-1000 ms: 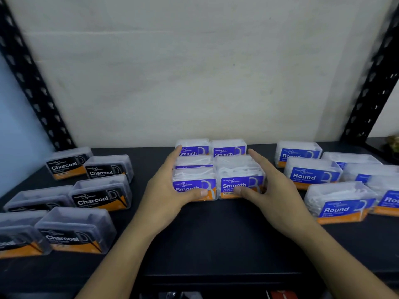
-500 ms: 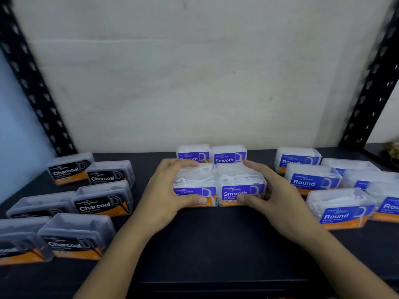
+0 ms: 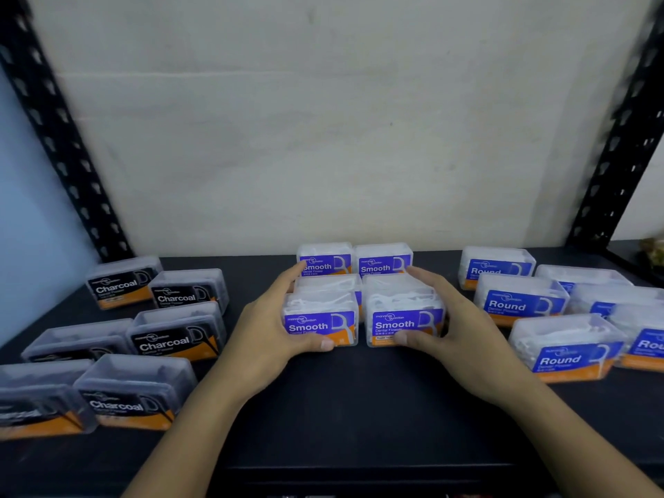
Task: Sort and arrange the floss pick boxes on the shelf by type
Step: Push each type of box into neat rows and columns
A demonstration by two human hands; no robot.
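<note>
Several clear boxes with purple "Smooth" labels sit in two columns at the middle of the black shelf. My left hand holds the front left Smooth box, thumb on its front, fingers along its left side. My right hand holds the front right Smooth box the same way from the right. A narrow gap shows between these two boxes. Two more Smooth boxes stand side by side at the back, and the boxes between are partly hidden.
Several black-labelled Charcoal boxes lie in rows on the left of the shelf. Several blue-labelled Round boxes crowd the right side. Black perforated uprights frame both sides, with a pale wall behind. Bare shelf runs along the front edge.
Both hands have stayed around the two front Smooth boxes, which shifted slightly. A small gap has appeared between them. The view has tilted a little.
</note>
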